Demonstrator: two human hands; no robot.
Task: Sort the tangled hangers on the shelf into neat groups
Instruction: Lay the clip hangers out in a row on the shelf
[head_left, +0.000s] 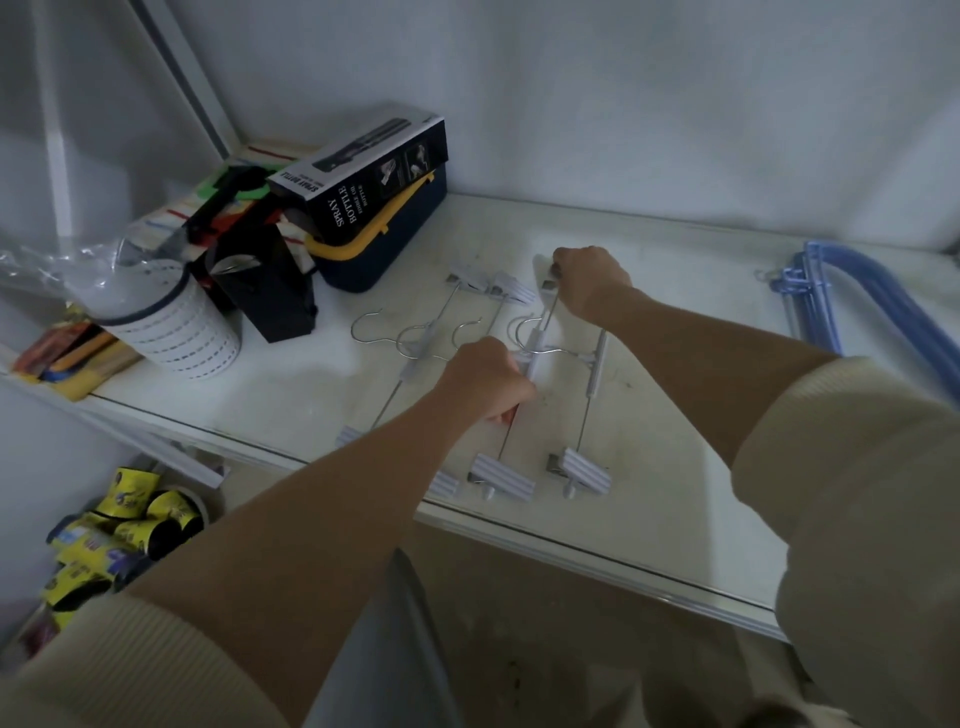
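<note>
Here the white shelf (291, 384) runs from lower left toward the right, backed by pale walls that meet in a corner at upper left. On its left end sits clutter: crumpled clear plastic (57, 260), a white perforated cup (179, 327), a black box (270, 291), and a carton marked "SPRAY BOTTLE" (363, 176) resting on a dark blue case with a yellow handle (384, 244). Below the shelf, at lower left, lie yellow-and-black packets (114, 540).

In the middle of the shelf the grey clip hangers (582, 467) lie side by side, hooks pointing left, clips at near and far ends. The left hand (488, 382) is clenched over the hangers' middle bars near the hooks; what exactly it grips is hidden. The right hand (589, 280) is closed on a clip at the far end of one hanger.

At the far right, well apart, blue hangers (831, 296) lie bunched together on the shelf, partly hidden by the right sleeve (857, 467).
</note>
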